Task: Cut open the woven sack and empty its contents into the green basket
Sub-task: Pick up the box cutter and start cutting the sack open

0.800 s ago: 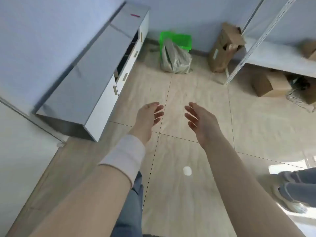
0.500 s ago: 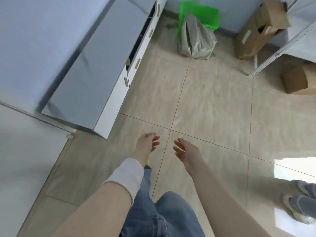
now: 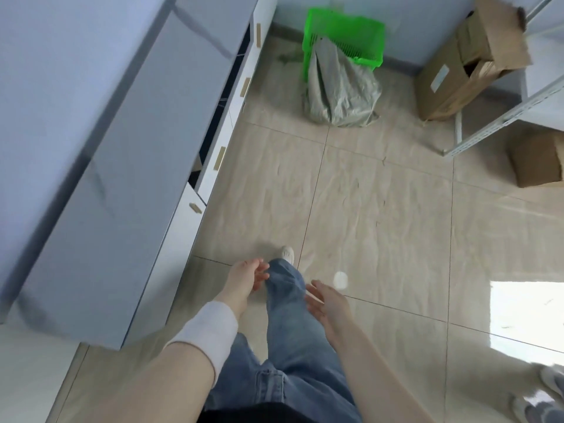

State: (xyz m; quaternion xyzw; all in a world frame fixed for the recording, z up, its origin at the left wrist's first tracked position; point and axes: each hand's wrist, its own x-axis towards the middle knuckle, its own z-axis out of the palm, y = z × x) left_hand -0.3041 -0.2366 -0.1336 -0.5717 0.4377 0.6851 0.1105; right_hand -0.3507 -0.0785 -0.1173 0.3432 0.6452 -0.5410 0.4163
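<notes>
A grey woven sack stands on the tiled floor at the far end, leaning against a bright green basket by the wall. Both lie well ahead of me. My left hand hangs low with relaxed fingers and holds nothing; a white band wraps that wrist. My right hand is also empty with fingers loosely extended, palm turned inward. My jeans leg and a white shoe step forward between the hands. No cutting tool is visible.
A long grey-topped low cabinet with white drawers, some ajar, runs along the left. An open cardboard box leans at the back right beside a metal shelf leg; another box sits under the shelf. Another person's shoes stand at the lower right.
I have walked toward the sack and basket, which look larger and nearer. Both hands have dropped lower and stayed empty. My leg has swung forward between them.
</notes>
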